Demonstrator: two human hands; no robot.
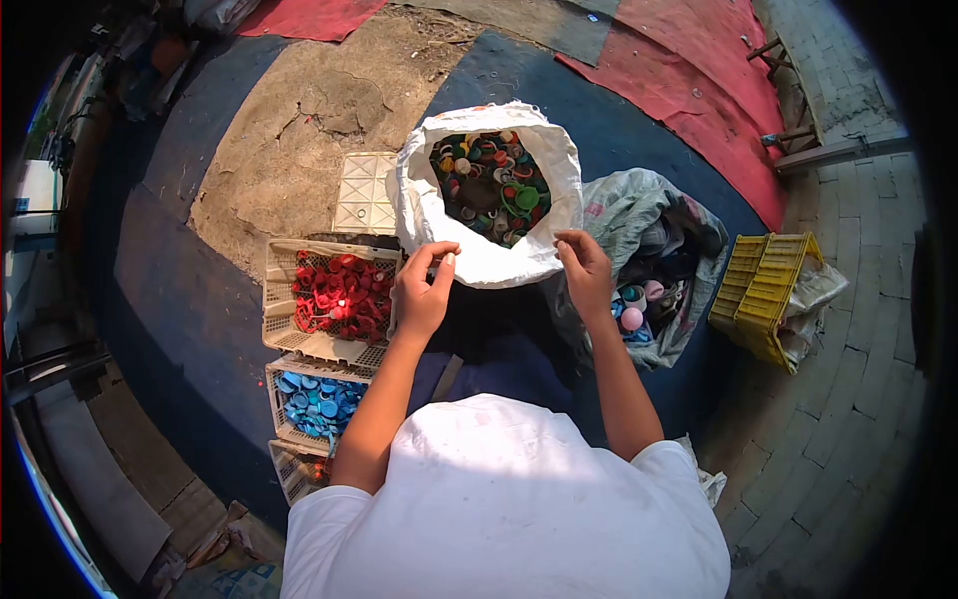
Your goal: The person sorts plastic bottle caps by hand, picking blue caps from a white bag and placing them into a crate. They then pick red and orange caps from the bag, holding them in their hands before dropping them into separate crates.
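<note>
A white woven sack stands upright before me with its mouth rolled open. Inside lie many mixed plastic caps, among them a larger green cap. My left hand is closed at the sack's near left edge, thumb and forefinger pinching the white fabric. At the near right edge my right hand is closed in the same way, its fingers bent on the rim. The lower part of the sack is hidden in shadow.
Left of me are a crate of red caps and a crate of blue caps. A pale crate sits beyond them. On the right stand a grey-green sack of mixed items and a yellow crate. Mats cover the ground.
</note>
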